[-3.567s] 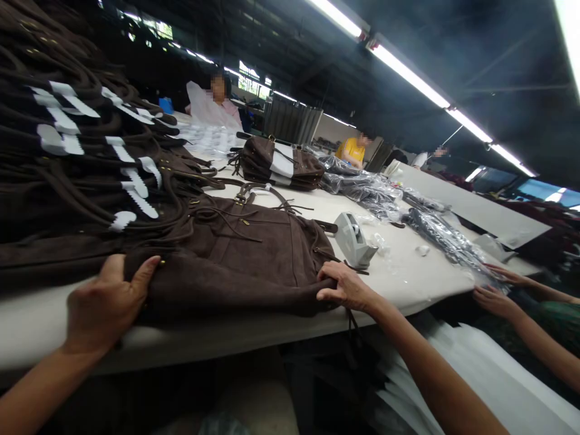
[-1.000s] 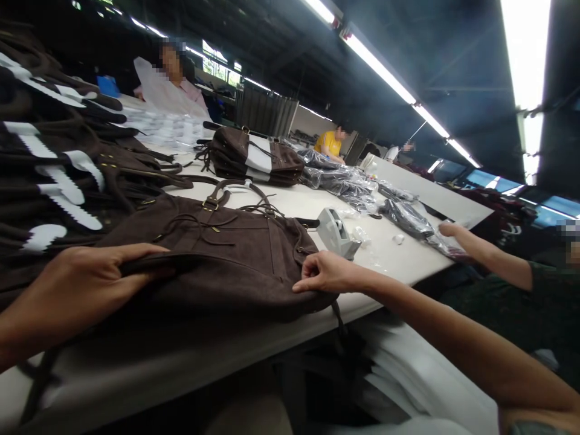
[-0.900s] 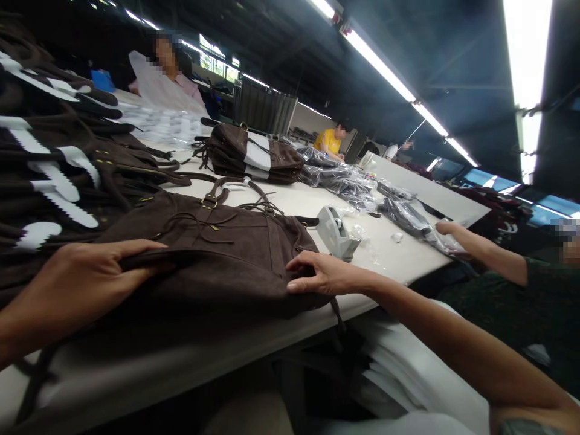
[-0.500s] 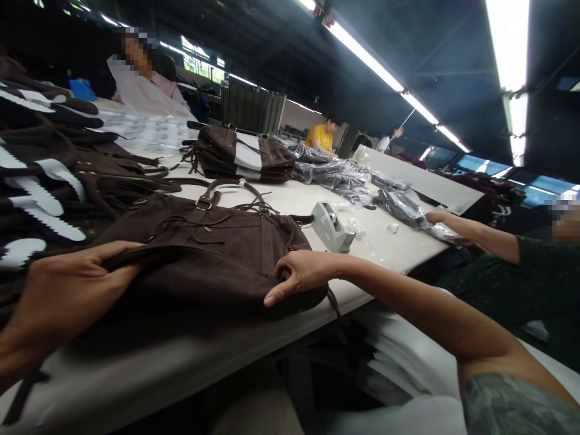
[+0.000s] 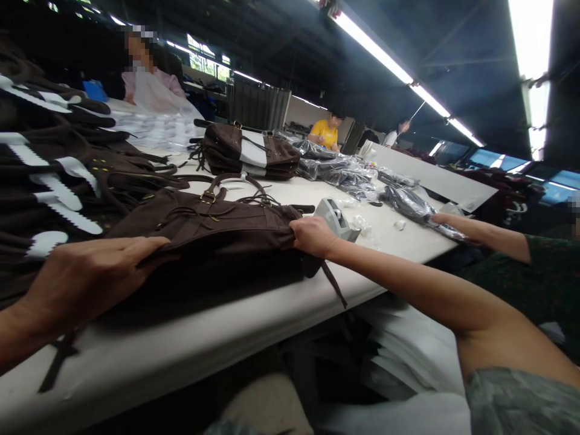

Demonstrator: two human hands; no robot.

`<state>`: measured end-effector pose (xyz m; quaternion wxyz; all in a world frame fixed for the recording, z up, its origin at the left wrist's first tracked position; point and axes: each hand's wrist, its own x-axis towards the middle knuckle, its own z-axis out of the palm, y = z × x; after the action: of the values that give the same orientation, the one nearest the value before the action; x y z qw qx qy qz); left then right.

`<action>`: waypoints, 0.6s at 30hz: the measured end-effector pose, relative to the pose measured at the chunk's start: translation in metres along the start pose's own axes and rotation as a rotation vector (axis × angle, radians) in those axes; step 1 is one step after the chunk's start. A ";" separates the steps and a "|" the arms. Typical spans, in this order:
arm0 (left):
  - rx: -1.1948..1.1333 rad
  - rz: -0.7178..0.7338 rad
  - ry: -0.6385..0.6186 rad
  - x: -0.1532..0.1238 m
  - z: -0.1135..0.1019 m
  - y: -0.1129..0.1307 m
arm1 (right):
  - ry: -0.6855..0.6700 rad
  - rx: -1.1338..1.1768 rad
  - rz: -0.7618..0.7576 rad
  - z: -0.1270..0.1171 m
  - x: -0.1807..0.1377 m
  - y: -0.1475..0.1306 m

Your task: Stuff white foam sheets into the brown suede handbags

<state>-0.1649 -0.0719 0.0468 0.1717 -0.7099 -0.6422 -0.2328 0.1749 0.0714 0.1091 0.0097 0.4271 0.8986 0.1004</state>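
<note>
A dark brown handbag [image 5: 235,225] lies on the white table [image 5: 254,314] close to its front edge, its looped handles pointing away from me. My left hand [image 5: 104,266] pinches the bag's near edge at the left, fingers partly out of sight under the material. At the right end, my right hand [image 5: 313,235] is closed on the bag's side edge. Dark straps hang from the bag at both ends. Just behind my right hand stands a grey tape dispenser [image 5: 333,217].
Brown bags with white serrated strips [image 5: 67,199] are piled at the left. Behind sits another brown bag [image 5: 251,151] with a white band, beside plastic-wrapped items [image 5: 335,169]. A co-worker's hand [image 5: 446,223] holds a wrapped item at right. White sheets [image 5: 412,350] are stacked below.
My right hand has moved up and away along the bag's right side and closed on its edge. My left hand has shifted slightly right, and the bag's near side looks more folded and shadowed.
</note>
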 end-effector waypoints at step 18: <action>-0.026 -0.076 -0.263 0.024 -0.008 0.003 | -0.329 0.855 -0.036 0.007 -0.011 0.016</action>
<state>-0.1611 -0.0570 0.0669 0.0681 -0.7117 -0.6824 -0.1523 0.1948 0.0737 0.1046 -0.0231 0.3872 0.8533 -0.3485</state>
